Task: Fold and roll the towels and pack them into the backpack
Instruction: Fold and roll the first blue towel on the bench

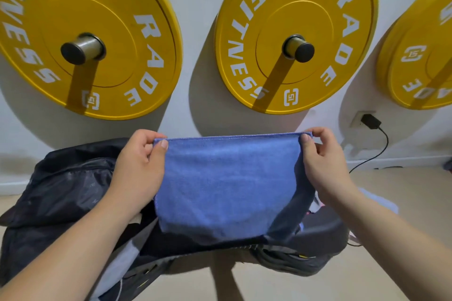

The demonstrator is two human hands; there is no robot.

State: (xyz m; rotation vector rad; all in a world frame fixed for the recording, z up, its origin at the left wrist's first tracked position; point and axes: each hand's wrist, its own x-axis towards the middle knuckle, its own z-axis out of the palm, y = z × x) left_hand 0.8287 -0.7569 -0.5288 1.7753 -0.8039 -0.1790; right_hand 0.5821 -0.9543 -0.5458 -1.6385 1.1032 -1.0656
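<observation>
A blue towel (227, 183) hangs stretched in the air in front of me, its top edge level. My left hand (139, 164) pinches the top left corner between thumb and fingers. My right hand (322, 161) pinches the top right corner the same way. The towel's lower part droops over a dark bench seat (315, 234). A black backpack (63, 193) lies open on the left, behind my left forearm, with a pale cloth (122, 266) showing at its lower edge.
Three yellow weight plates hang on wall pegs: one on the left (83, 32), one in the middle (293, 34), one at the right (420, 56). A black charger (370, 121) sits in a wall socket, its cable running down to the beige floor (403, 203).
</observation>
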